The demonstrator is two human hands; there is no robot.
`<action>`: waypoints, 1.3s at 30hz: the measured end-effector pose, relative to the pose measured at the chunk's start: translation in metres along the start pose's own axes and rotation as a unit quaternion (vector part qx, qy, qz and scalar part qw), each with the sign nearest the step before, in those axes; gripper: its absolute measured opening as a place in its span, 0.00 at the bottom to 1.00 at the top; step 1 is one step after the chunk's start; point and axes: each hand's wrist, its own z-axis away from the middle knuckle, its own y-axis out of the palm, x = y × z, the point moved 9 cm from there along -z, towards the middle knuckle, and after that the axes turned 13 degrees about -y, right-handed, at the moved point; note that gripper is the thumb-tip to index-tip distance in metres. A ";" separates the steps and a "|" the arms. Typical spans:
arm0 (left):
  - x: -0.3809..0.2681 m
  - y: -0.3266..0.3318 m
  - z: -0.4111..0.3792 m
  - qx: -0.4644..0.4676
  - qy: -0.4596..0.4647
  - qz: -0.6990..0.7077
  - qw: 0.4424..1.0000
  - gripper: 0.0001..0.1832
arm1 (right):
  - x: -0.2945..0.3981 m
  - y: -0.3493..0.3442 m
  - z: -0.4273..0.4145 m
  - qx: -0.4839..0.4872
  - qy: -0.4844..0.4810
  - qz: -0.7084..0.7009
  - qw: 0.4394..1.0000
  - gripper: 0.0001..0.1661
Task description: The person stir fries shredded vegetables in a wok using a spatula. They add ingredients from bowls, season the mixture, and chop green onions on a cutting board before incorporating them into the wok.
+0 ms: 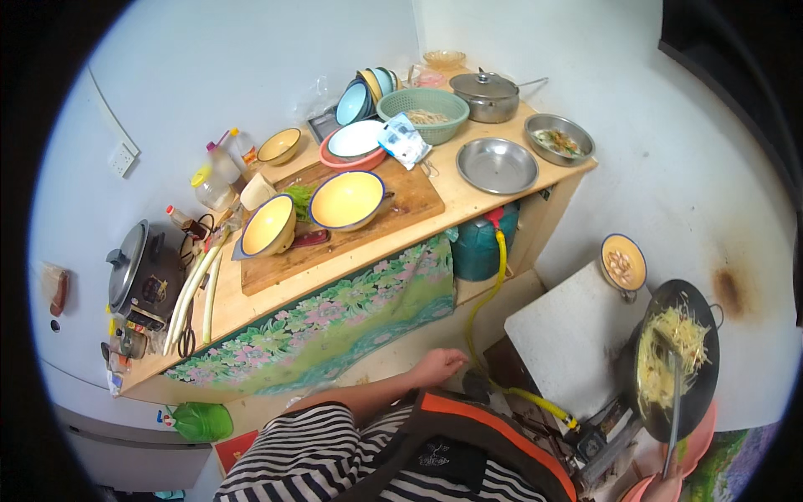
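Observation:
My left hand (443,366) hangs before my apron with its fingers curled; nothing shows in it. At the lower right, my right hand (664,486) grips the handle of a metal spatula (675,401), whose blade rests among shredded, pale yellow vegetables (680,351) in a black wok (687,411). The wok stands over a gas stove at the right. Beside it, a yellow enamel bowl (638,257) holds garlic-like pieces (620,267) on a white-topped surface (558,326).
A wooden counter (464,207) carries a cutting board (408,210), enamel bowls (347,199), a steel plate (497,165), a lidded pot (486,97) and scallions (194,295). Under it stands a gas cylinder (480,251), its yellow hose (480,314) running across to the stove.

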 end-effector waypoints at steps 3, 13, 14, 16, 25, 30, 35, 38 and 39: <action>-0.046 -0.061 0.016 0.014 -0.063 0.108 0.992 0.15 | 0.012 -0.008 -0.010 -0.066 -0.030 -0.038 0.997 0.22; -0.133 -0.338 -0.048 -0.290 0.116 0.099 0.945 0.22 | 0.089 -0.116 -0.030 -0.197 -0.004 -0.170 0.966 0.12; -0.124 -0.379 -0.080 -0.312 0.110 0.068 0.941 0.22 | 0.101 -0.127 -0.032 -0.195 0.003 -0.165 0.967 0.12; -0.136 -0.448 -0.113 -0.414 0.075 -0.053 0.906 0.20 | 0.118 -0.139 -0.034 -0.176 0.009 -0.140 0.974 0.11; -0.053 -0.523 -0.264 -0.409 -0.132 -0.200 0.881 0.18 | 0.174 -0.151 -0.049 -0.119 0.025 -0.217 0.969 0.11; -0.067 -0.515 -0.270 -0.390 -0.069 -0.230 0.889 0.15 | 0.162 -0.115 -0.044 -0.088 0.027 -0.259 0.961 0.08; -0.072 -0.515 -0.259 -0.301 -0.025 -0.198 0.933 0.13 | 0.162 -0.105 -0.060 -0.094 0.059 -0.251 0.961 0.08; -0.055 -0.527 -0.238 -0.251 -0.046 -0.245 0.935 0.15 | 0.166 -0.097 -0.072 -0.074 0.054 -0.259 0.961 0.07; -0.049 -0.530 -0.230 -0.242 -0.065 -0.283 0.926 0.16 | 0.167 -0.094 -0.075 -0.066 0.052 -0.256 0.963 0.07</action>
